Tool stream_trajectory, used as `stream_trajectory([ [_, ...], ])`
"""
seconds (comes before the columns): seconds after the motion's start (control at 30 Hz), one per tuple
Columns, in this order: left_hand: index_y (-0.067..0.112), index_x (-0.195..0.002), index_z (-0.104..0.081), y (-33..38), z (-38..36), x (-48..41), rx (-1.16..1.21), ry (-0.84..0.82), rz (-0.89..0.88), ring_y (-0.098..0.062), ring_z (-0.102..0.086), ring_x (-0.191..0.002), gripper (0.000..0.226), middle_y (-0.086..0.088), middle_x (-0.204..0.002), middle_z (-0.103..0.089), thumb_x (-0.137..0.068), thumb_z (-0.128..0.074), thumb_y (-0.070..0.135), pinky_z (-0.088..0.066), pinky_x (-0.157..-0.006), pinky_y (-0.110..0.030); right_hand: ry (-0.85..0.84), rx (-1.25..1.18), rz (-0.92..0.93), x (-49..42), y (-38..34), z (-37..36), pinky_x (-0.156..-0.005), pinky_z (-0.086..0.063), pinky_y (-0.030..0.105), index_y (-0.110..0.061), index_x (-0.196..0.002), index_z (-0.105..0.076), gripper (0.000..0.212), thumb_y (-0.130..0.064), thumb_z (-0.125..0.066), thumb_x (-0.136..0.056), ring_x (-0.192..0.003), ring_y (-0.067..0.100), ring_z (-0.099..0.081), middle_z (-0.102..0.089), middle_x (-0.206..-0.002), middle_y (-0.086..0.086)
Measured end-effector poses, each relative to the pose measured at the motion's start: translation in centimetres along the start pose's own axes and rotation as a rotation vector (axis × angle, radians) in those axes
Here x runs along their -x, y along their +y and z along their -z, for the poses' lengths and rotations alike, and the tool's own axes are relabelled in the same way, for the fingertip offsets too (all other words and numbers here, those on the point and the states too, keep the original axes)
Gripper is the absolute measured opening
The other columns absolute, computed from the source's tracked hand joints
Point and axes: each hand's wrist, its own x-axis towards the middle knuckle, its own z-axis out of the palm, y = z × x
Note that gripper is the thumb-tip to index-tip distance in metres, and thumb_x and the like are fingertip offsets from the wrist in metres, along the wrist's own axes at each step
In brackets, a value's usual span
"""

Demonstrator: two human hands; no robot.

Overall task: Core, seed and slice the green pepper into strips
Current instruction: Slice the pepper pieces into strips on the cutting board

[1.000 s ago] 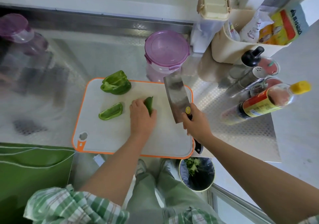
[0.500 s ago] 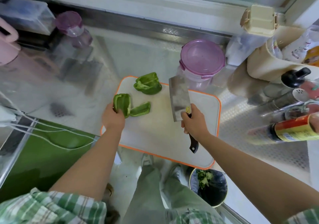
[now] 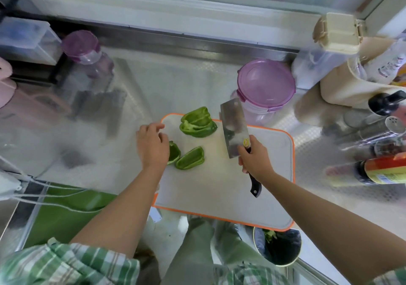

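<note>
The fingers [image 3: 156, 127] of the left hand [image 3: 151, 146] are released, loosely spread, and grasp nothing. The hand hovers over the left edge of the cutting board [image 3: 219, 188], and its palm hides part of the curled pepper piece [image 3: 174, 153] lying there; I cannot tell whether they touch. The fingers [image 3: 242, 153] of the right hand [image 3: 256, 160] are clenched round the black handle of the cleaver [image 3: 234, 131]. Its broad blade shows its flat face and reaches toward the board's far edge.

The green pepper is in three glossy pieces, all on the left half of the board. Just right of the curled piece lies the boat-shaped piece [image 3: 190, 158], hollow side up and pale-ribbed inside. The large piece [image 3: 198, 122] sits at the far left corner, opened out, with its inner ribs showing. None is cut into strips yet.

The white, orange-rimmed board lies at the near edge of the metal worktop [image 3: 175, 82]. A purple-lidded tub [image 3: 265, 84] stands just beyond the board's far edge.

Half a second ago the left hand gripped the curled piece and held it upright at the board's left edge. Now that piece lies on the board and the fingers have let go. The cleaver is held much as before, and the other two pieces have not moved.
</note>
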Motion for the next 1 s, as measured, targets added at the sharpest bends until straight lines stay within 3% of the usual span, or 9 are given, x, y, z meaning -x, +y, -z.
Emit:
stream_trajectory([
  [0.1, 0.01, -0.123, -0.06, 2.3, -1.3, -1.3, 0.099, -0.211, -0.128, -0.031, -0.053, -0.112, 0.034, -0.013, -0.122, -0.059, -0.09, -0.057, 0.008, -0.041, -0.097, -0.038, -0.007, 0.01, 0.015, -0.2, 0.0, -0.1, -0.039, -0.045, 0.026, -0.007, -0.098, -0.052, 0.011, -0.016, -0.048, -0.094, -0.044, 0.02, -0.049, -0.06, -0.067, 0.019],
  [0.23, 0.005, -0.126, -0.055, 4.3, -3.7, -2.6, 0.121, -0.381, 0.095, -0.033, -0.058, -0.112, 0.041, -0.016, -0.124, -0.059, -0.089, -0.063, 0.02, -0.046, -0.096, -0.039, -0.031, 0.053, 0.029, -0.1, 0.4, -0.1, -0.04, -0.046, 0.024, -0.013, -0.101, -0.052, 0.007, -0.016, -0.048, -0.096, -0.041, 0.011, -0.05, -0.061, -0.067, 0.014],
  [0.3, 0.008, -0.126, -0.056, 4.5, -4.3, -3.1, 0.129, -0.407, 0.163, -0.033, -0.06, -0.109, 0.043, -0.015, -0.123, -0.061, -0.085, -0.065, 0.014, -0.048, -0.095, -0.04, -0.058, 0.084, 0.043, 0.1, 0.5, 0.0, -0.04, -0.044, 0.023, -0.016, -0.097, -0.05, 0.002, -0.016, -0.048, -0.096, -0.039, 0.01, -0.05, -0.061, -0.065, 0.013],
  [0.4, 0.013, -0.129, -0.057, 4.7, -4.5, -3.2, 0.208, -0.413, 0.111, -0.028, -0.06, -0.112, 0.049, -0.011, -0.123, -0.063, -0.082, -0.062, 0.0, -0.047, -0.099, -0.038, -0.042, 0.117, 0.08, 0.3, 0.6, 0.4, -0.037, -0.043, 0.029, -0.012, -0.089, -0.045, 0.007, -0.015, -0.048, -0.095, -0.037, 0.021, -0.05, -0.06, -0.061, 0.015],
  [0.57, 0.011, -0.12, -0.062, 5.8, -4.7, -2.4, 0.309, -0.48, 0.02, -0.02, -0.061, -0.111, 0.044, -0.006, -0.116, -0.067, -0.08, -0.067, -0.007, -0.046, -0.102, -0.033, 0.104, 0.142, 0.162, 0.7, 0.3, 1.6, -0.037, -0.044, 0.034, -0.016, -0.09, -0.044, 0.007, -0.017, -0.048, -0.095, -0.036, 0.023, -0.052, -0.06, -0.059, 0.016],
  [0.7, 0.011, -0.109, -0.069, 7.3, -5.4, -1.0, 0.373, -0.624, 0.005, -0.022, -0.064, -0.11, 0.042, -0.009, -0.113, -0.07, -0.076, -0.063, -0.013, -0.047, -0.102, -0.038, 0.174, 0.19, 0.244, 1.3, 0.7, 3.2, -0.042, -0.045, 0.046, -0.023, -0.087, -0.039, 0.011, -0.022, -0.049, -0.093, -0.042, 0.03, -0.051, -0.055, -0.056, 0.015],
  [0.8, 0.009, -0.109, -0.071, 8.9, -6.0, 0.6, 0.336, -0.726, -0.001, -0.025, -0.064, -0.107, 0.04, -0.01, -0.111, -0.07, -0.077, -0.061, -0.012, -0.05, -0.099, -0.036, 0.174, 0.288, 0.306, 2.2, 1.4, 4.5, -0.041, -0.042, 0.043, -0.035, -0.086, -0.033, 0.025, -0.019, -0.052, -0.092, -0.044, 0.027, -0.048, -0.05, -0.052, 0.007],
  [0.9, 0.01, -0.111, -0.07, 10.3, -6.7, 2.4, 0.264, -0.719, 0.002, -0.027, -0.064, -0.106, 0.035, -0.01, -0.112, -0.07, -0.08, -0.062, -0.004, -0.05, -0.096, -0.034, 0.123, 0.4, 0.349, 3.3, 2.7, 5.4, -0.046, -0.035, 0.039, -0.02, -0.094, -0.042, 0.01, -0.021, -0.052, -0.092, -0.046, 0.024, -0.045, -0.044, -0.051, 0.0],
  [1.0, 0.012, -0.122, -0.063, 10.7, -6.7, 3.7, 0.127, -0.621, -0.005, -0.027, -0.059, -0.114, 0.036, -0.008, -0.123, -0.065, -0.086, -0.064, 0.01, -0.044, -0.099, -0.032, 0.094, 0.47, 0.36, 4.1, 3.9, 5.6, -0.045, -0.033, 0.036, -0.014, -0.099, -0.045, 0.024, -0.036, -0.04, -0.09, -0.047, 0.026, -0.046, -0.042, -0.051, -0.004],
])
